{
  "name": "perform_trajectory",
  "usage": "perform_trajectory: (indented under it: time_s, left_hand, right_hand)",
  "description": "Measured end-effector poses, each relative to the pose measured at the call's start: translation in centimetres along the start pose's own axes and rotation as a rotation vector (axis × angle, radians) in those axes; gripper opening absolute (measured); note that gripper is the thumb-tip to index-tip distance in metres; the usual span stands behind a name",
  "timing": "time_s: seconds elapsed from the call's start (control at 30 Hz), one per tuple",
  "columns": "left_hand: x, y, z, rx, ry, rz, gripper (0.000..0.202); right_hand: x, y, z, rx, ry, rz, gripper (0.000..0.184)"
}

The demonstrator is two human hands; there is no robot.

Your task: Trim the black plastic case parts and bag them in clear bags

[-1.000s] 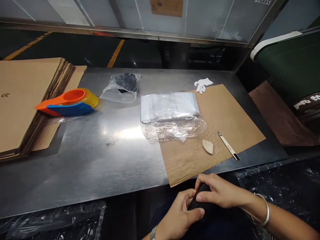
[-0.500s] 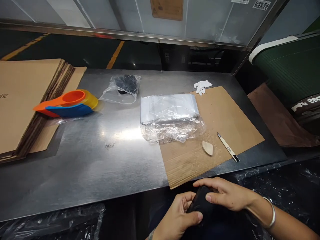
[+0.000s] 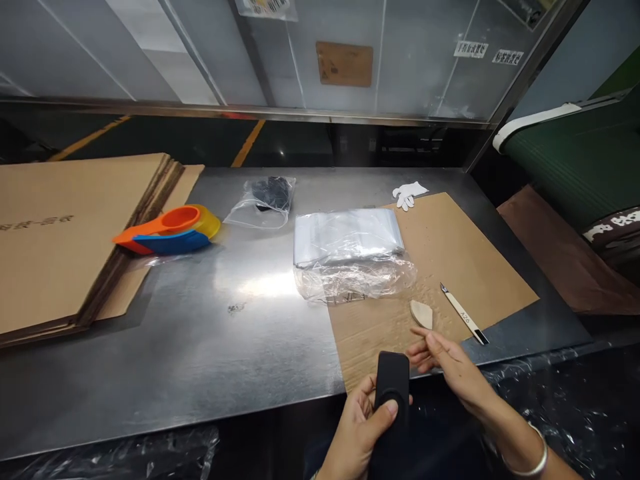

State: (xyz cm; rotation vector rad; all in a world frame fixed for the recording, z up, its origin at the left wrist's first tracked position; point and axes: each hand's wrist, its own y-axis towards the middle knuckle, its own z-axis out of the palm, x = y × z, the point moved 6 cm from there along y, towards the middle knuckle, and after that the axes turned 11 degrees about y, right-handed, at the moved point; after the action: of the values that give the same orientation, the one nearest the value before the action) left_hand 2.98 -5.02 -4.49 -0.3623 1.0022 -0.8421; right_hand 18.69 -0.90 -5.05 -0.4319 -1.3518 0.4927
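Observation:
My left hand (image 3: 361,427) is closed around a flat black rectangular piece (image 3: 393,373) with rounded corners, its thumb pressed beside a round feature on the face. The piece stands up in front of the table edge. My right hand (image 3: 447,360) is open with its fingers stretched out, at the front of the cardboard sheet (image 3: 480,253). Its fingertips are just below a small beige fan-shaped piece (image 3: 423,313); whether they touch it I cannot tell. A pale craft knife (image 3: 463,312) marked A26 lies to the right.
Clear plastic bags (image 3: 350,237) lie in a stack mid-table. Behind are a white glove (image 3: 410,193) and a bag with black contents (image 3: 273,193). Orange, blue and yellow plastic parts (image 3: 170,230) rest by stacked cardboard (image 3: 55,253). A green conveyor belt (image 3: 575,160) stands right.
My right hand has let go of the black piece and moved up toward the beige piece. My left hand now holds the black piece alone, more upright. The camera view has shifted.

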Motion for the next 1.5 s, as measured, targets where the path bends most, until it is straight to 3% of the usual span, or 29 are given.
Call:
perform_trajectory:
  time_s: [0.13,0.3,0.4,0.6,0.8,1.03,1.3,1.5]
  left_hand:
    - [-1.3,0.4,-0.6,-0.102,0.029,0.153,0.045]
    - [-1.6,0.7,-0.8,-0.149,0.012,0.190,0.046]
    - [-1.4,0.7,-0.7,-0.153,-0.021,0.164,0.046]
    - [-1.2,0.6,-0.6,-0.154,-0.061,0.156,0.041]
    - [-1.5,0.3,-1.0,-0.189,-0.007,0.195,0.046]
    - [-2.5,-0.1,-0.9,-0.232,0.022,0.247,0.043]
    - [-2.1,0.1,-1.2,-0.231,0.051,0.248,0.042]
    - [-2.6,-0.1,-1.6,-0.274,0.159,0.338,0.034]
  right_hand:
    - [1.4,1.9,-5.5,-0.319,-0.747,-0.340,0.047]
    - [1.3,3.2,-11.1,-0.557,-1.081,-0.402,0.050]
    - [0.7,3.4,-12.5,-0.592,-1.210,-0.373,0.048]
    - [-0.3,3.8,-12.9,-0.614,-1.324,-0.342,0.035]
    - [-0.1,3.9,-13.4,-0.633,-1.221,-0.341,0.028]
    - [1.0,2.3,-13.1,-0.611,-0.846,-0.352,0.028]
    - [2.4,-0.3,-8.0,-0.410,-0.241,-0.304,0.030]
    - [3.1,-1.6,-3.9,-0.178,-0.152,-0.284,0.029]
